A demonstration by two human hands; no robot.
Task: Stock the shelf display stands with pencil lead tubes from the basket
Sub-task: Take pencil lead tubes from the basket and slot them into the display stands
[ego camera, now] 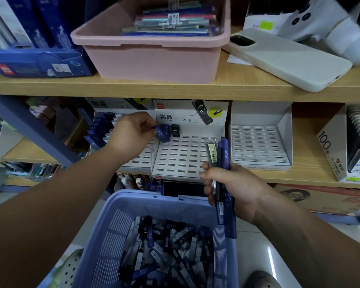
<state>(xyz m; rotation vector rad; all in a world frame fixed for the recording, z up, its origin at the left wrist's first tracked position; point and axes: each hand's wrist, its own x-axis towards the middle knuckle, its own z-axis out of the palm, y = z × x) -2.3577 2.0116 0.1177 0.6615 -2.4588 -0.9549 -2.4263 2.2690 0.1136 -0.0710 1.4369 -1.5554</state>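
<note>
A lilac plastic basket sits closest to the camera, heaped with loose blue and black pencil lead tubes. Just above its right rim, the person's right hand grips a bundle of tubes upright, fingers curled round them; the blue ones read "HB 0.7". Beyond the basket, on the lower wooden shelf, the left hand pinches a single blue tube at the back row of the middle display stand, a white card tray full of slots. A black tube stands in a slot just beside it. The left stand holds rows of blue tubes, and a third slotted stand sits to the right. On the upper shelf are a pink tub of packaged pens and a pale phone case lying face down.
</note>
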